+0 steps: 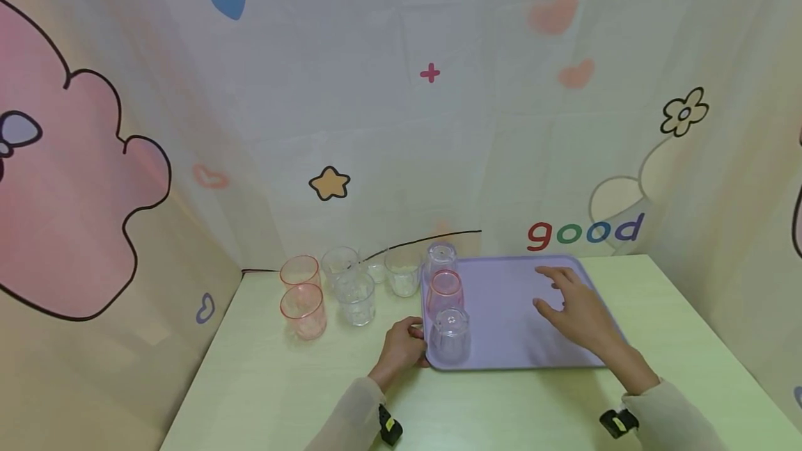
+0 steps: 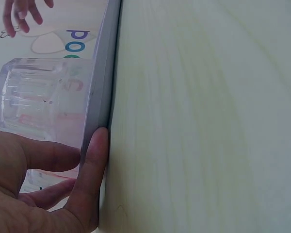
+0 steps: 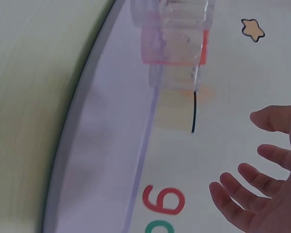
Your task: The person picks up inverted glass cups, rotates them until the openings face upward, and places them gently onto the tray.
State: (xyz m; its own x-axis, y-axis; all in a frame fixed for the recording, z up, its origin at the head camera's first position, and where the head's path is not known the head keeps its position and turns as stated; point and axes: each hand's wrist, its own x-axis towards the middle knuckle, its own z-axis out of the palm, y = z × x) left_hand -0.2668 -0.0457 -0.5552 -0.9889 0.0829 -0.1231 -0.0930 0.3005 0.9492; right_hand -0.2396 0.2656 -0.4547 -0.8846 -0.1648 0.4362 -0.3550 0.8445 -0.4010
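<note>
We note the left hand (image 1: 402,345) pinching the purple tray (image 1: 510,312) at its left edge, likely to steady it; right hand (image 1: 579,312), grip wide, holding nothing, over the tray's right. Three cups (image 1: 446,296) sit left, upturned, presumably for stability.

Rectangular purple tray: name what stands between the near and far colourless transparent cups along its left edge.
One pink transparent cup stands between the near colourless cup and the far one, as the head view shows.
</note>
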